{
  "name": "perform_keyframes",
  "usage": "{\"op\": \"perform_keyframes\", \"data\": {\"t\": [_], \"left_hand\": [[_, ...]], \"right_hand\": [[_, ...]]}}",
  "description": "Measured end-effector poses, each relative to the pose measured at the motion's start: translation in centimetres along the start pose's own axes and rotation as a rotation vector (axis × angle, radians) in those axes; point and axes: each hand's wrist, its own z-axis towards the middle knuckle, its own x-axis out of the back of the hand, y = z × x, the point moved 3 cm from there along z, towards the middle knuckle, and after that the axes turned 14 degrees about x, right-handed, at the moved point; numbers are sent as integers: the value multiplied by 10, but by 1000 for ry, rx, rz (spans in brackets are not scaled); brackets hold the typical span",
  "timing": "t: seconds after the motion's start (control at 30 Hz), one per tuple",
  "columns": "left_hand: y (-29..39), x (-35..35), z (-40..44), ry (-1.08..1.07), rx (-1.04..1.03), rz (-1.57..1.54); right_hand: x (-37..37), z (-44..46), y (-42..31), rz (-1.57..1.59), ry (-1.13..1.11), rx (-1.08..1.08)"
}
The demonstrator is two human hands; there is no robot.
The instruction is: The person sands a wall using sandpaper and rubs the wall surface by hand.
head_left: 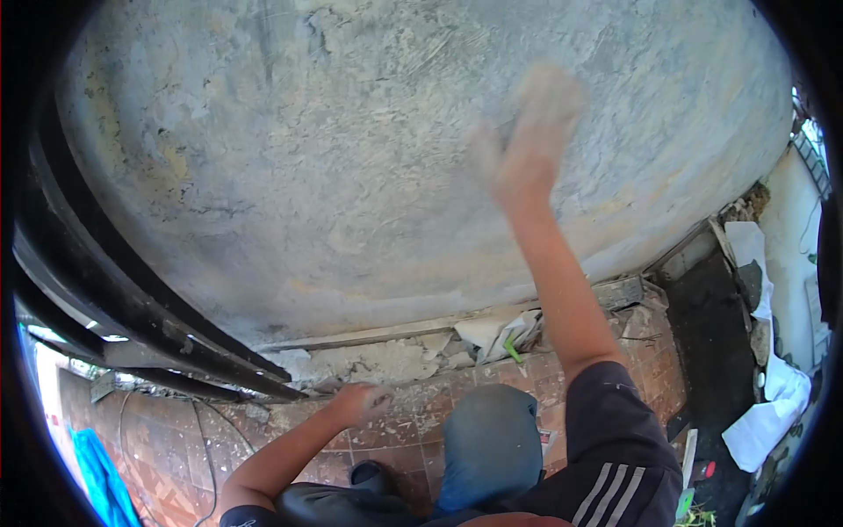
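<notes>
My right hand (537, 132) is raised against a rough grey plastered wall (369, 149). Motion smears its fingers; the thumb stands apart from them, and whether anything lies under the palm cannot be made out. Low on the left, my left hand (356, 405) hovers over the tiled floor (404, 448) near the wall's foot. Its fingers are curled in, and what they hold, if anything, is too small and hidden to name. Between my arms shows a bent knee in blue-grey cloth (490, 439).
Black metal bars (132, 290) slant along the left side. Broken plaster (378, 360) and torn white sheeting (496, 334) line the wall's base. A cable (206, 448) trails over the tiles beside a blue sheet (101, 474). At right lie a dark strip (716, 351) and white sacking (773, 413).
</notes>
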Motion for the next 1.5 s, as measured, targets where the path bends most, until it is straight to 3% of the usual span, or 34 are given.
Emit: {"op": "perform_keyframes", "data": {"t": [0.1,0.2,0.3,0.4,0.5,0.6,0.8,1.0,1.1,1.2,1.3,1.4,1.5], "left_hand": [[-3,-15,0,-67,8,-11],[-7,-11,4,-43,-29,20],[-10,-21,15,-40,-52,26],[-12,-23,16,-67,-17,48],[-14,-26,22,-107,-19,55],[-1,-17,23,-89,-40,33],[-2,-12,26,-53,-31,6],[-8,-14,23,-64,-22,13],[-13,-18,29,-41,-35,15],[-17,-22,28,-16,-43,-7],[-15,-29,30,-53,-45,-11],[-16,-24,28,-83,-25,17],[-18,-27,35,-29,-32,-16]], "right_hand": [[-1,23,15,-9,239,-164],[12,-16,-33,161,-106,67],[22,5,16,27,-129,121],[26,36,39,44,132,-18],[23,25,12,98,193,-18],[28,34,34,64,180,-185],[20,59,37,-160,401,-39],[-1,37,11,-21,342,-62],[-6,19,7,-13,254,77],[22,77,38,5,337,-61],[5,77,13,-99,393,-99],[-2,36,-26,38,147,80],[19,85,35,133,308,78]]}}
